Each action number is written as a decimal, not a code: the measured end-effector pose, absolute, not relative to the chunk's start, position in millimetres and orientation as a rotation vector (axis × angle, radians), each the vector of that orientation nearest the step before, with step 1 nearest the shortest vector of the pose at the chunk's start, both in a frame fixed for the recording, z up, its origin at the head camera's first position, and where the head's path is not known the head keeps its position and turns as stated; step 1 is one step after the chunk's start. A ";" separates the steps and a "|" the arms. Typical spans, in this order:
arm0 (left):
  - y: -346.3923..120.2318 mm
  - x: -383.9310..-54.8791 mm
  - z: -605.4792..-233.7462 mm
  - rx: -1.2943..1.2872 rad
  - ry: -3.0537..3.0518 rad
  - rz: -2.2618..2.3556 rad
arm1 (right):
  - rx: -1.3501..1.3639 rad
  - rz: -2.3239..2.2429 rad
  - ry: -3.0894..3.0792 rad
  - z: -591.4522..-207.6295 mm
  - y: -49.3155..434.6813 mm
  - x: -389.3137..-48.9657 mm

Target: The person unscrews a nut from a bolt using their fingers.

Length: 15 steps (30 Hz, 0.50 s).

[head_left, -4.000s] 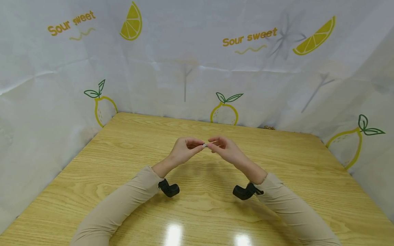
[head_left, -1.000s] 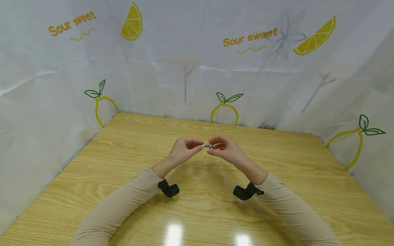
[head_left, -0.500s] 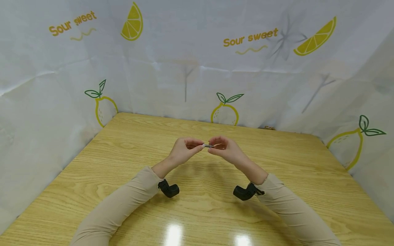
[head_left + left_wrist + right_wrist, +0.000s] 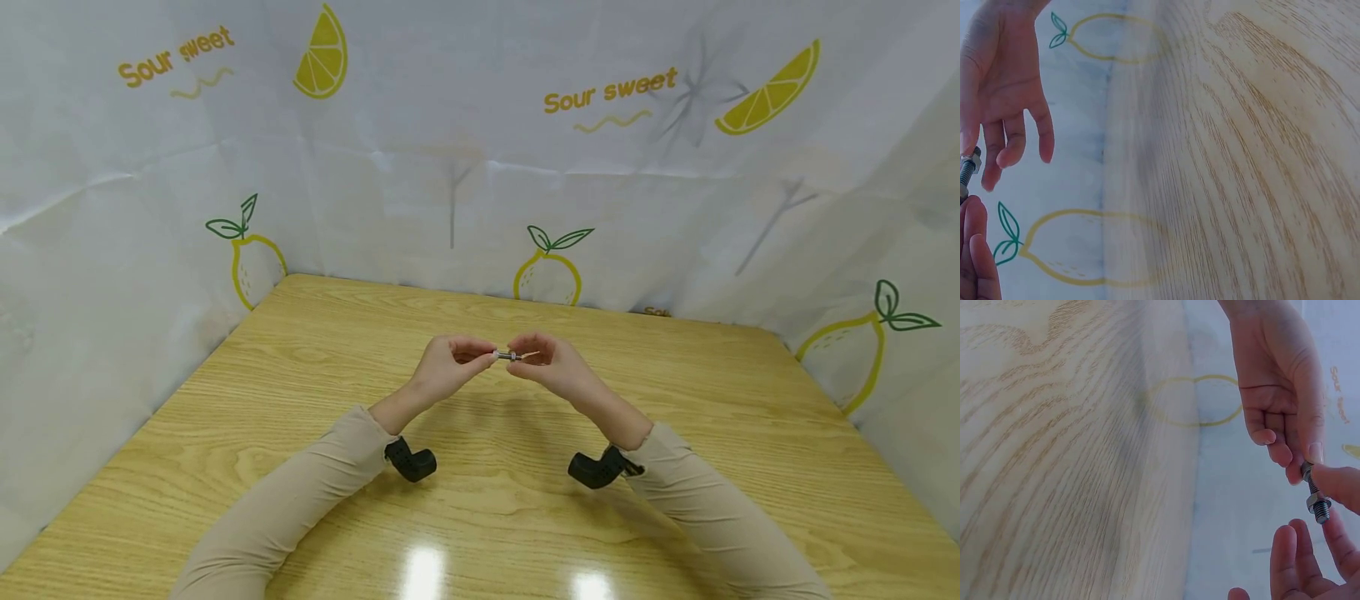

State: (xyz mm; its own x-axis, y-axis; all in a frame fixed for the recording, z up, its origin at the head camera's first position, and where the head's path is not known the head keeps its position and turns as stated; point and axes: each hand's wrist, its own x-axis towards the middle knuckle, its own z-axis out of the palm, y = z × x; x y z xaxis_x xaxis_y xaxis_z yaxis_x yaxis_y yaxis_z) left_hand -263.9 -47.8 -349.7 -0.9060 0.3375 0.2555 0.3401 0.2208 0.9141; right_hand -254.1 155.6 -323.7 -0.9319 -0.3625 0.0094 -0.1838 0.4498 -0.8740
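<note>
bolt [image 4: 1310, 483] above the table [image 4: 315, 350], its head pinched in my left hand [image 4: 447, 367]; my right hand [image 4: 550, 365] grips the nut [image 4: 1318, 503], i think. best to keep the bolt steady, turning only the nut with small finger rolls.

Two hands meet above wooden table [image 4: 300, 367], both raised off surface. Left hand [image 4: 450, 365] pinches one end of small metal bolt [image 4: 510, 356]; right hand [image 4: 551, 364] pinches other end, bolt lying level between fingertips. Beige sleeves [image 4: 300, 492] run back from both wrists toward camera. Black wrist cameras [image 4: 411, 461] sit beneath each wrist, just above tabletop. Beyond hands, white lemon-print cloth [image 4: 465, 167] reading "Sour sweet" walls in table.
</note>
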 end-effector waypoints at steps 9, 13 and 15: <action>-47.5 -263.6 -348.6 -0.666 -2.460 -1.838 | -0.478 -1.448 2.529 -322.9 154.1 -255.6; -47.6 -264.3 -349.2 -0.666 -2.457 -1.842 | -0.493 -1.471 2.547 -324.3 155.1 -255.6; -47.5 -264.4 -349.4 -0.664 -2.453 -1.850 | -0.501 -1.503 2.537 -323.8 155.1 -255.1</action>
State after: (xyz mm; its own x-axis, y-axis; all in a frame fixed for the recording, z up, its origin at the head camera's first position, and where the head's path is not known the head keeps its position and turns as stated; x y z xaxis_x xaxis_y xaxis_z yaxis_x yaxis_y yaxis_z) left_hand -264.4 -47.5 -349.4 -0.9108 0.3307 0.2471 0.3286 0.2183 0.9189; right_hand -255.1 155.1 -323.8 -0.9328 -0.3581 0.0400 -0.2071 0.4421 -0.8727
